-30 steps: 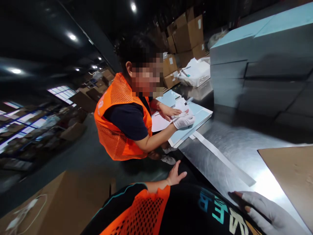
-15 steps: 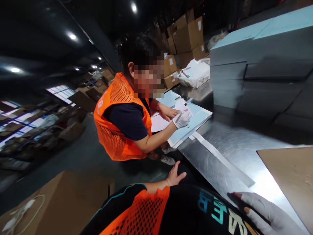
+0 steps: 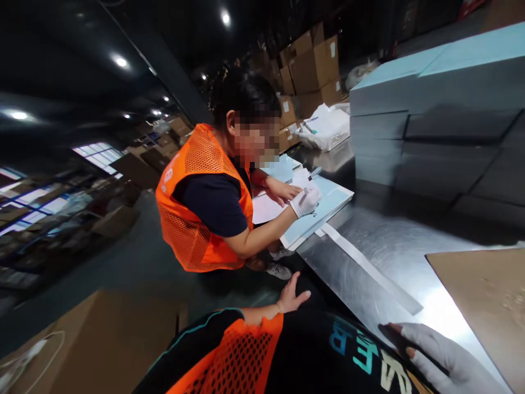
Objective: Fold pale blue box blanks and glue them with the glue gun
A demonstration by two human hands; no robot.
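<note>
My left hand (image 3: 292, 295) hangs bare at my side below the edge of the metal table (image 3: 381, 257), fingers apart, holding nothing. My right hand (image 3: 438, 353), in a white fingerless glove, lies flat on the table's near edge and grips nothing. A brown cardboard sheet (image 3: 484, 295) lies just right of it. Across from me a co-worker in an orange mesh vest (image 3: 197, 202) leans over a pale blue board (image 3: 324, 205) and writes on white papers (image 3: 268, 208) with a gloved hand (image 3: 303, 201).
Tall stacks of grey-blue boards (image 3: 435, 126) fill the table's far right. A white paper strip (image 3: 365, 265) lies across the metal. A white basket (image 3: 328, 128) and cardboard boxes (image 3: 315, 60) stand behind. A large carton (image 3: 98, 339) sits on the floor at lower left.
The co-worker's gloved hand has shifted slightly left along the papers while writing. My view has drifted a little; my own hands stay where they were.
</note>
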